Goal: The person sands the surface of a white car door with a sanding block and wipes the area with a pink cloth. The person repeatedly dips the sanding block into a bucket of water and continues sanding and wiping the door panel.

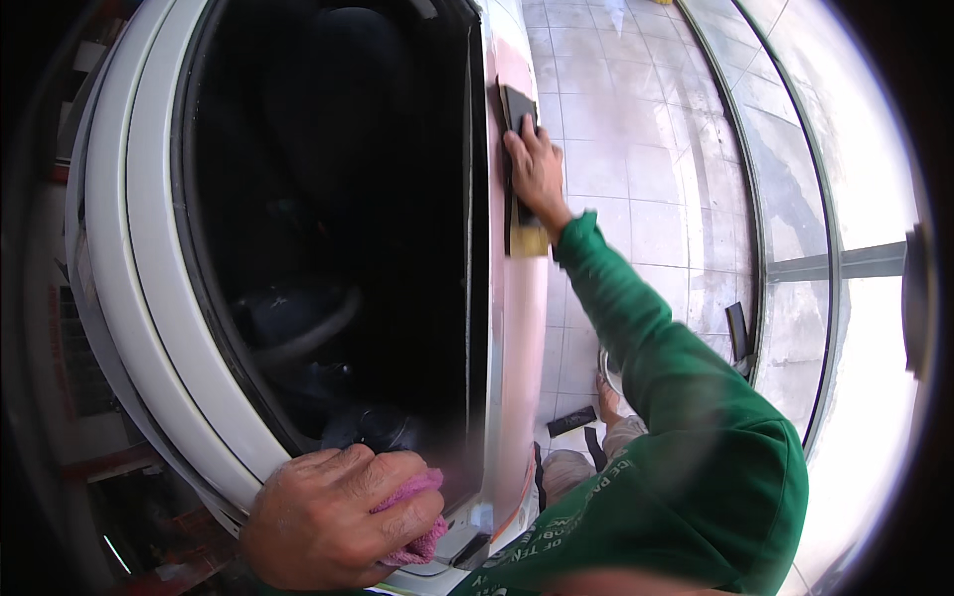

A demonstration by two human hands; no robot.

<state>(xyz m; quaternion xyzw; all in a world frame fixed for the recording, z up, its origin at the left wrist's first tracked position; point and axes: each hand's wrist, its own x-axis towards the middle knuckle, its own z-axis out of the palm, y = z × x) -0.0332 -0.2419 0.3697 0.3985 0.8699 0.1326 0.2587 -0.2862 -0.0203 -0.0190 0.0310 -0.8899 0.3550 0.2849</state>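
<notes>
My right hand [538,177] reaches forward in a green sleeve and grips a long, dark sanding block [518,105], fingers spread over its back. Tan sandpaper [529,242] shows at the block's near end. The block lies lengthwise along the side of a white car, against a panel [523,308] with a pinkish, dull coat. Close to me, my left hand [333,517] is closed around a crumpled pink cloth [425,531], beside the lower corner of the dark car window [338,199]. The palm side of both hands is hidden.
White roof rails [149,248] curve along the left. Right of the car is a tiled floor [651,149], with a dark block [571,421] by my legs. Another dark block [736,331] leans near a glass partition [795,179] at the right.
</notes>
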